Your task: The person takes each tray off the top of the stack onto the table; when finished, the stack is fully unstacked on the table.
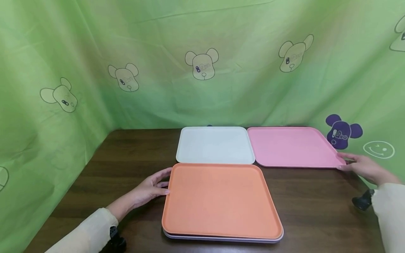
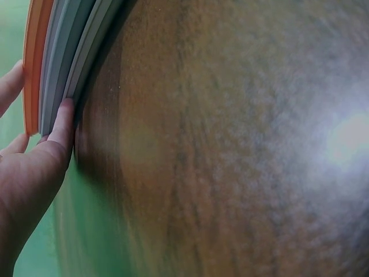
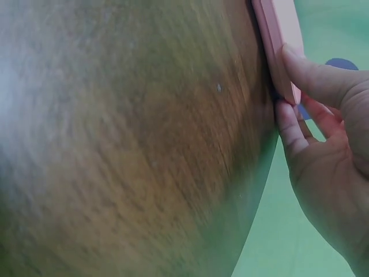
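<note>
A stack of trays lies at the near middle of the table, with an orange tray [image 1: 218, 200] on top and paler rims below it. My left hand [image 1: 150, 188] holds the stack's left edge. Seen from the left wrist, its fingers [image 2: 62, 124] lie against the lower, greyish rims [image 2: 72, 52] and another digit touches the orange rim. A pink tray [image 1: 291, 146] lies flat at the back right. My right hand [image 1: 360, 167] pinches its near right corner, with the thumb [image 3: 314, 75] on the pink rim and the fingers below.
A white tray [image 1: 215, 144] lies behind the stack, side by side with the pink one. The dark wooden table [image 1: 126, 154] meets a green printed cloth [image 1: 202, 102] at its back and sides.
</note>
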The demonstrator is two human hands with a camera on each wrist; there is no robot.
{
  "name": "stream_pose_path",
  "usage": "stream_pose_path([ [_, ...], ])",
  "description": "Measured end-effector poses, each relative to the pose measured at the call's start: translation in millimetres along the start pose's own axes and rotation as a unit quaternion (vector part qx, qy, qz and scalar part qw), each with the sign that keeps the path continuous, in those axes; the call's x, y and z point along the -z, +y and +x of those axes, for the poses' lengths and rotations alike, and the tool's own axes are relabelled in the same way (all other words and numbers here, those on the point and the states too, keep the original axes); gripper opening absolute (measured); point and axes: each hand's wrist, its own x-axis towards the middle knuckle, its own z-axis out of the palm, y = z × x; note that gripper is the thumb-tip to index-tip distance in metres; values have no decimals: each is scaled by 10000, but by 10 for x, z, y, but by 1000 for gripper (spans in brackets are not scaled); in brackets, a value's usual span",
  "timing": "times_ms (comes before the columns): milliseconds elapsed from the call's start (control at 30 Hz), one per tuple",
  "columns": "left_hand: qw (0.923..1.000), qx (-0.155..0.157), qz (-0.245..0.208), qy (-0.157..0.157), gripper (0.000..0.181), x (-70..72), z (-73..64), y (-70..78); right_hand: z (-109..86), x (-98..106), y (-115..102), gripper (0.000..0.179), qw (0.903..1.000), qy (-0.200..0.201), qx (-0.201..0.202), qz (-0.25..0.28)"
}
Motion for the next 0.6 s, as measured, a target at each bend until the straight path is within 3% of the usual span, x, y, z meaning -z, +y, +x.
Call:
stream_pose_path([
  [600,9999,76,72,56,83,14,-15,1,30,-40,-95,77,9999,133,-12,8],
])
